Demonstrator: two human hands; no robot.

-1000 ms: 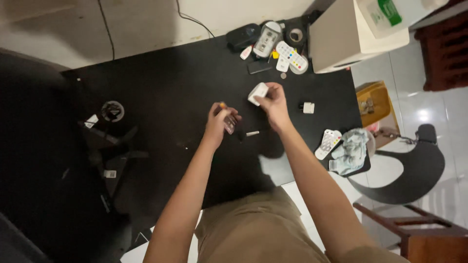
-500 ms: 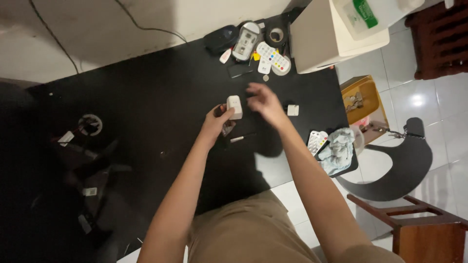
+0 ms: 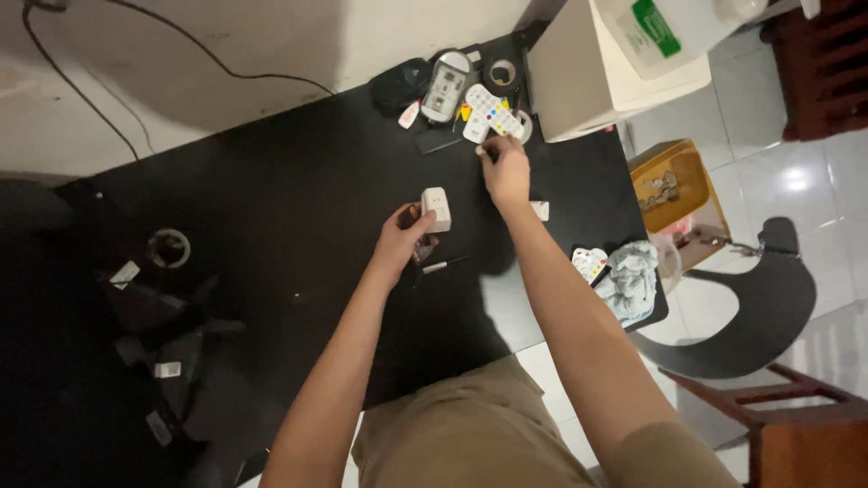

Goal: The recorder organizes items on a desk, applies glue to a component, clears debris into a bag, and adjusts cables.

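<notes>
From the head view, the left hand [image 3: 404, 237] grips a small white plug adapter [image 3: 437, 207] upright above the middle of the black counter [image 3: 271, 208], fingers closed round its lower end; a darker item seems pinched beneath it in the same hand, though the dim light leaves that uncertain. The right hand [image 3: 504, 168] reaches toward the far edge of the counter, fingertips bent and touching down just beside the white remote [image 3: 493, 113]; I cannot tell whether it has closed on anything. A thin pen-like stick [image 3: 445, 265] lies near the left wrist; a second small white plug [image 3: 540, 210] sits beside the right forearm; a crumpled cloth [image 3: 630, 276] rests at the right edge. The clutter at the far edge is tightly packed, so the reaching fingers could knock a neighbouring piece; the adapter could slip from a one-handed grip.
</notes>
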